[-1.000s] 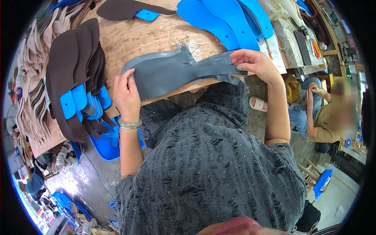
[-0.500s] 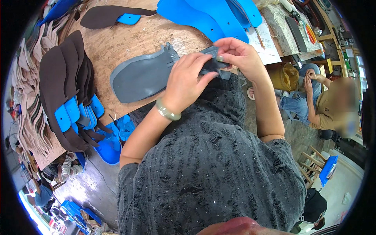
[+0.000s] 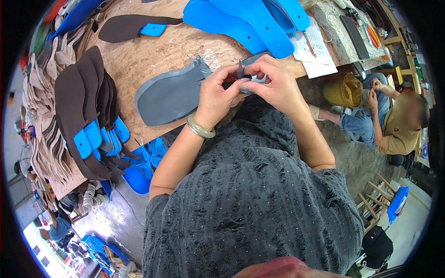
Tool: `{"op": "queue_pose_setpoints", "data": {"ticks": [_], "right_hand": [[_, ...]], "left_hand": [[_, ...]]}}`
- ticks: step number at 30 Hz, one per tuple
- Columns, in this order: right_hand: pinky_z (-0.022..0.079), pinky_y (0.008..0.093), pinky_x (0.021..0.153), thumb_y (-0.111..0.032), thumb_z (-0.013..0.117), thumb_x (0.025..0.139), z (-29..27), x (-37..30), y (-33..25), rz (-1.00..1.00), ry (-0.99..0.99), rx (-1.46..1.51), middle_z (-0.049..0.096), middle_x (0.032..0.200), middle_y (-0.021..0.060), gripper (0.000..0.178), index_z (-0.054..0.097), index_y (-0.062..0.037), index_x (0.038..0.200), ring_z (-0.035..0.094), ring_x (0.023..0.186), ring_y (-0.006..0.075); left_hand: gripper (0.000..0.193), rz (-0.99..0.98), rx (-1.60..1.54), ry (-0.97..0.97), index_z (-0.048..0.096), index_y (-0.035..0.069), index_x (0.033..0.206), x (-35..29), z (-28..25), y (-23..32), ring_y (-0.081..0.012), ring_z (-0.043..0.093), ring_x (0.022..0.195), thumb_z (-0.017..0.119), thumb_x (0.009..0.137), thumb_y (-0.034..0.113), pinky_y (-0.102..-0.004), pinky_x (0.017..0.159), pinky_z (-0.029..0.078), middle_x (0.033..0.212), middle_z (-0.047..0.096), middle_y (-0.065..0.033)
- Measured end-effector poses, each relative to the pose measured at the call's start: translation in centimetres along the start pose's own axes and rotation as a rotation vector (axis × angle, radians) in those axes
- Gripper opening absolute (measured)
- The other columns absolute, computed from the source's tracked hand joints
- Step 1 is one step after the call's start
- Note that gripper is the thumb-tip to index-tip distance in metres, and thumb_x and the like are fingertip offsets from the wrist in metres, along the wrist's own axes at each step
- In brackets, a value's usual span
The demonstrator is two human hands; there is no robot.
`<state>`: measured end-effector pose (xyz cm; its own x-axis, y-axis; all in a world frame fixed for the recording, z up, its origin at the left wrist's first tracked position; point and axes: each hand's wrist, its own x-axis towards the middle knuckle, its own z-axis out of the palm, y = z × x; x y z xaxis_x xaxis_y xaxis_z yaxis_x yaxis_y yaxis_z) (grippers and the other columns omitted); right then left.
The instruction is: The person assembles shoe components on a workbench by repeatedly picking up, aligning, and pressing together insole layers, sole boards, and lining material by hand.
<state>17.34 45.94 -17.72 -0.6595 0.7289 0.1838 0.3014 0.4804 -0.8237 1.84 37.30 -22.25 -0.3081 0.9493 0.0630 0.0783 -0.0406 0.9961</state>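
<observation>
A grey shoe sole [image 3: 169, 98] lies on the wooden table at its near edge, its notched end close to my fingers. My left hand [image 3: 218, 95] has thumb and fingers pinched together on a dark strip [image 3: 240, 70], whose pointed tip sticks up between the fingertips. Facing it, my right hand [image 3: 276, 85] pinches the same strip from the other side, with both thumbs almost meeting. Behind and under the fingers shows another grey piece [image 3: 256, 58], mostly hidden by my hands. I cannot tell whether it joins the sole.
Dark brown insoles with blue tabs [image 3: 76, 95] are stacked at the left, beside layered beige pieces [image 3: 41, 99]. Large blue sole sheets [image 3: 236, 25] lie at the back, near one brown insole [image 3: 120, 28]. A yellow bucket [image 3: 340, 90] and a seated person [image 3: 394, 123] are to the right.
My hands have drawn together, and the left fingers have closed from a loose spread into a pinch. The dark strip's tip now stands up between them. The view has shifted slightly.
</observation>
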Motion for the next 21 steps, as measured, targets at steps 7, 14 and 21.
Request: {"op": "queue_pose_setpoints", "data": {"ticks": [7,14,21], "right_hand": [[0.054,0.0325,0.070,-0.020,0.077,0.082,-1.3,1.9,1.0,0.020,-0.284,0.066,0.068,0.091,0.0100,0.027,0.070,-0.0012,0.100,0.067,0.079,0.0199],[0.054,0.0323,0.071,-0.015,0.073,0.084,-0.1,1.6,1.2,0.022,-0.187,0.083,0.068,0.090,0.0099,0.019,0.069,-0.0017,0.097,0.067,0.079,0.0195],[0.055,0.0369,0.065,-0.014,0.071,0.083,1.8,-0.1,0.3,-0.243,0.057,-0.286,0.067,0.086,0.0095,0.014,0.066,-0.0059,0.094,0.068,0.074,0.0272]], "left_hand": [[0.030,0.097,0.057,-0.021,0.066,-0.002,0.116,-0.1,-0.9,-1.4,-0.0107,0.066,0.088,0.071,0.088,0.008,-0.0272,0.079,0.055,0.101,0.071,-0.0058],[0.030,-0.062,-0.237,-0.087,0.064,-0.001,0.125,-0.1,-1.7,-0.5,-0.0103,0.063,0.101,0.062,0.096,0.005,-0.0260,0.089,0.051,0.111,0.069,-0.0052],[0.033,-0.039,-0.244,-0.011,0.062,0.001,0.130,-0.1,-1.3,-1.2,-0.0098,0.061,0.104,0.053,0.099,0.001,-0.0253,0.093,0.048,0.118,0.067,-0.0062]]}}
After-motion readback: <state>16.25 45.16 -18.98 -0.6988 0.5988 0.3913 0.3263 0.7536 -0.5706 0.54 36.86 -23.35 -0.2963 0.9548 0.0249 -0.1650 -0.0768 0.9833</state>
